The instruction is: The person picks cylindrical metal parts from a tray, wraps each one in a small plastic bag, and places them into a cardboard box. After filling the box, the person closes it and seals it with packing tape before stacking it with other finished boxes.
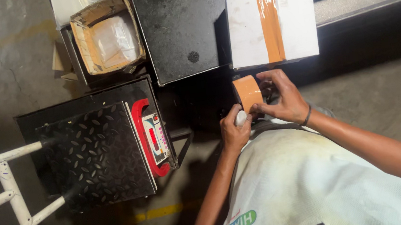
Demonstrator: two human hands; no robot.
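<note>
A roll of orange-brown packing tape (248,92) is held upright just below a white box (291,18). My right hand (283,97) grips the roll with its fingers around the roll's far side. My left hand (234,130) is closed on a small white object (241,118) right against the roll's lower edge; I cannot tell what that object is. The white box rests on a black metal surface (183,22) and has one strip of the same orange tape (269,21) running down its top.
A platform scale (97,154) with a diamond-plate top and red display stands at left, beside a white tubular frame (7,192). An open cardboard box (106,34) holding clear plastic sits behind it. Concrete floor with a yellow line (157,213) lies below.
</note>
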